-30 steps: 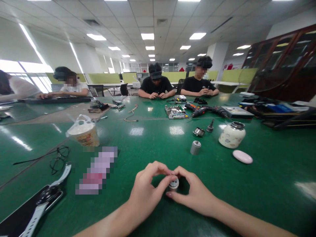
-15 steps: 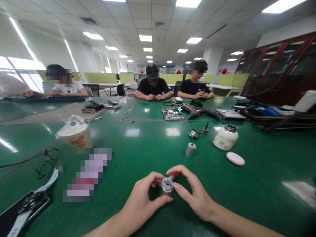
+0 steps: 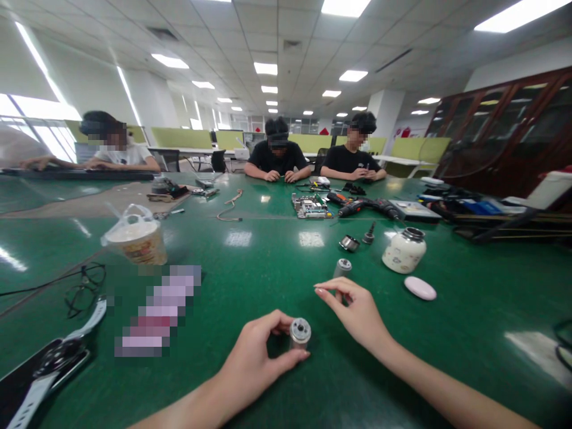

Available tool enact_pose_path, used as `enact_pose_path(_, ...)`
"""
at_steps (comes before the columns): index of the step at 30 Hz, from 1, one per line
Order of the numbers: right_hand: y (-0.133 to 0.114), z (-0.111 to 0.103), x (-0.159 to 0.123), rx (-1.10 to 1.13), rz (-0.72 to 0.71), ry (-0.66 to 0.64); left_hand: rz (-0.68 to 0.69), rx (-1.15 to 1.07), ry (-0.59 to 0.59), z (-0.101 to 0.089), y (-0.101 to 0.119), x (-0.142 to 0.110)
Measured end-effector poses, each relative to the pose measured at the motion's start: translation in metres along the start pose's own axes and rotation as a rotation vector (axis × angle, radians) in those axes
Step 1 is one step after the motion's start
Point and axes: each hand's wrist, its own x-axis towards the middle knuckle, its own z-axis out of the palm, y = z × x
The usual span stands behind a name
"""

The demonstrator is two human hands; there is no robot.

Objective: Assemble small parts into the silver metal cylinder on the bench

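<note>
1. Lying at the far left of the green table (image 3: 277,262), well left of the motor (image 3: 300,332), are a watch (image 3: 44,369) on a dark slab and a pair of glasses (image 3: 83,286).
2. Up and left of the motor stands a cup (image 3: 136,241) inside a knotted clear bag; a lid covers it, so I cannot tell what is in it.
3. The left hand (image 3: 257,357) pinches the motor between thumb and curled fingers, holding it upright just above the table, its shaft end facing up.
4. The right hand (image 3: 357,313) is off the motor, up and right of it, fingers loosely spread and holding nothing; it hangs just in front of a grey cylinder (image 3: 342,268).
5. As a judgement, the work on the motor looks midway: it is in hand as a bare unit, while the cylinder, a metal ring (image 3: 349,243) and a small shaft part (image 3: 369,235) beyond it lie loose and unjoined.
6. Right of the motor stands a white jar (image 3: 404,251), mouth open, its inside hidden; a pink oval lid (image 3: 420,288) lies just beside it.
7. Beyond all this, other people work at the table's far edge.
</note>
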Motion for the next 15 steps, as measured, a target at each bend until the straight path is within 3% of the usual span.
enact_pose_path(3,0.020,0.001,0.002,-0.151,0.000,-0.120,-0.001,-0.006,-0.002,0.001,-0.001,0.000)
enact_pose_path(8,0.028,0.003,0.001,-0.128,-0.045,-0.137,-0.008,-0.006,-0.005,0.001,0.000,-0.001)
enact_pose_path(11,0.016,0.002,0.002,-0.078,-0.023,-0.077,-0.006,-0.002,-0.007,0.000,0.000,-0.001)
enact_pose_path(14,-0.008,0.003,-0.003,0.106,-0.036,0.047,0.008,-0.005,0.000,0.000,0.000,-0.001)
enact_pose_path(15,-0.017,0.004,-0.005,0.171,-0.045,0.035,0.015,-0.007,0.002,0.001,-0.001,-0.001)
